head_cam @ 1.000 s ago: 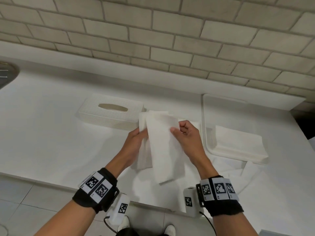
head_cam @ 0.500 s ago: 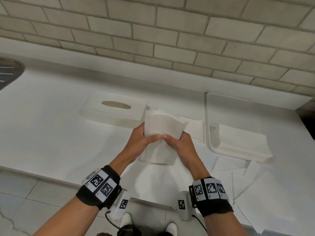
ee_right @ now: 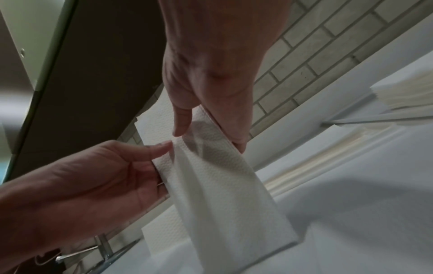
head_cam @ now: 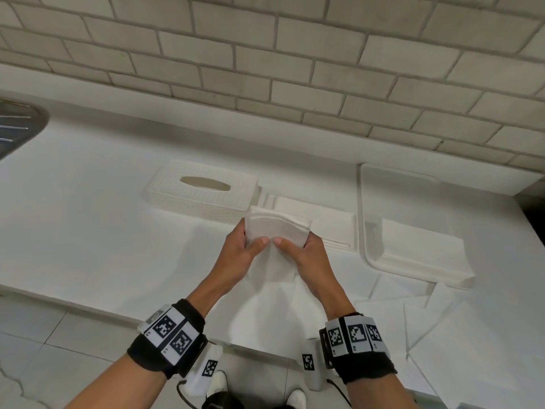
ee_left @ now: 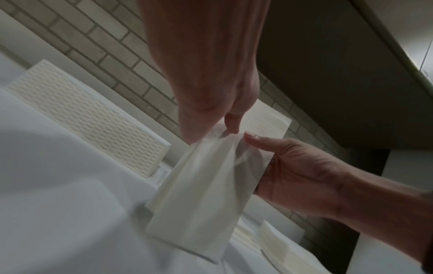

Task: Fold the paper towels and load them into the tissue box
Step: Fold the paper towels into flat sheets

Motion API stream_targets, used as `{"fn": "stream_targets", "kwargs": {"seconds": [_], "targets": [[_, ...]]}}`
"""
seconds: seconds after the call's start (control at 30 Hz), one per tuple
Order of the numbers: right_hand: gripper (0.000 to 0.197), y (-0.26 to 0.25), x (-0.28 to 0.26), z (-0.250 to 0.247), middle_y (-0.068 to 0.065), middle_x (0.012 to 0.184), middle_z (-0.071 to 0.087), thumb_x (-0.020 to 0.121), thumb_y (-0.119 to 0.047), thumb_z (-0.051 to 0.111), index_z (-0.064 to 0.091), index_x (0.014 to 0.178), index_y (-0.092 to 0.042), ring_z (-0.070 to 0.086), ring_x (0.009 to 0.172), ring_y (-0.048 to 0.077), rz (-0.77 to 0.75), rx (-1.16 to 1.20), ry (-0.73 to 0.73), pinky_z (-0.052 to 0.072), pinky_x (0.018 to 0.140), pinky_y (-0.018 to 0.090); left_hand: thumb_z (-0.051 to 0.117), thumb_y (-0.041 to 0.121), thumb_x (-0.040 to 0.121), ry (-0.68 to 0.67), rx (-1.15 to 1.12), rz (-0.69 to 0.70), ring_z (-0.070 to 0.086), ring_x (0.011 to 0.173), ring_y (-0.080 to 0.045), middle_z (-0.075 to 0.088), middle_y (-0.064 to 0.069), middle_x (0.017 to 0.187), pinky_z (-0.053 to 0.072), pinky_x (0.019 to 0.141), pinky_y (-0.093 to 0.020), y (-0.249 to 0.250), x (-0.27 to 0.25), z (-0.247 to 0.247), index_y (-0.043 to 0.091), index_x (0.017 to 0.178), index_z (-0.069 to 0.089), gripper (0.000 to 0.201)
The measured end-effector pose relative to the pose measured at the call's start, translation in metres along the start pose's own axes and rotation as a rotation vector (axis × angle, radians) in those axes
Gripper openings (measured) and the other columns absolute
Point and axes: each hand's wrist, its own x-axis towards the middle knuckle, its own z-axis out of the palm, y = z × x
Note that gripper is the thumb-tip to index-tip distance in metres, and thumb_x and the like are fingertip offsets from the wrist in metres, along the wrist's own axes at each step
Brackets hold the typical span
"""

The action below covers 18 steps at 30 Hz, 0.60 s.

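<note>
I hold a white folded paper towel [head_cam: 277, 228] above the counter with both hands. My left hand [head_cam: 241, 252] grips its left edge, thumb in front and fingers behind. My right hand [head_cam: 306, 255] grips the right edge the same way, and the two thumbs almost meet. The towel [ee_left: 206, 178] hangs down folded lengthwise in the left wrist view, and the right wrist view shows the same towel [ee_right: 218, 181]. The white woven tissue box cover [head_cam: 203, 191] with its oval slot lies just behind and left of my hands.
A flat stack of folded towels [head_cam: 318, 222] lies behind my hands. A white tray [head_cam: 368, 225] to the right holds another stack [head_cam: 424, 252]. Loose unfolded sheets [head_cam: 460, 343] lie at the front right of the white counter [head_cam: 88, 231]. A brick wall stands behind.
The long hanging towel has been folded up shorter. My hands have come together on it, thumbs now nearly touching, and the towel sits slightly farther from me, near the box.
</note>
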Motion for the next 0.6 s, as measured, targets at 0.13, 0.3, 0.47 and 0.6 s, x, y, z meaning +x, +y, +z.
{"fn": "stream_targets", "kwargs": {"seconds": [0.13,0.3,0.47,0.6], "targets": [[0.034,0.003,0.0,-0.002,0.012,0.11,0.073,0.083,-0.007,0.073,0.065,0.116,-0.008,0.07,0.102,0.026,0.006,0.038,-0.015,0.057,0.089,0.037,0.067,0.006,0.086,-0.014,0.0,-0.014,0.063,0.109,-0.019,0.065,-0.005,0.118,0.053,0.088,-0.031,-0.004,0.0,-0.007,0.018,0.124,0.051,0.043],[0.021,0.004,-0.002,0.004,0.006,0.103,0.075,0.086,-0.011,0.071,0.07,0.106,-0.017,0.072,0.096,0.02,0.033,0.035,0.02,0.058,0.08,0.028,0.06,0.01,0.091,-0.022,0.073,0.006,0.063,0.111,-0.022,0.064,-0.007,0.119,0.054,0.092,-0.035,-0.005,-0.001,-0.003,0.015,0.125,0.051,0.036],[0.029,-0.003,-0.002,0.0,0.008,0.106,0.075,0.084,-0.01,0.073,0.068,0.112,-0.01,0.072,0.098,0.023,-0.02,0.013,0.003,0.058,0.084,0.034,0.069,0.009,0.086,-0.032,0.102,0.019,0.064,0.104,-0.01,0.066,-0.002,0.117,0.054,0.082,-0.023,0.0,0.0,-0.006,0.015,0.125,0.053,0.043],[0.019,-0.021,-0.005,-0.006,0.007,0.096,0.075,0.083,-0.012,0.074,0.071,0.102,-0.011,0.071,0.088,0.019,-0.106,-0.057,0.0,0.057,0.077,0.033,0.063,0.006,0.09,-0.052,0.235,0.063,0.066,0.093,-0.001,0.069,0.004,0.107,0.052,0.078,-0.018,0.005,0.004,-0.006,0.018,0.117,0.061,0.029]]}}
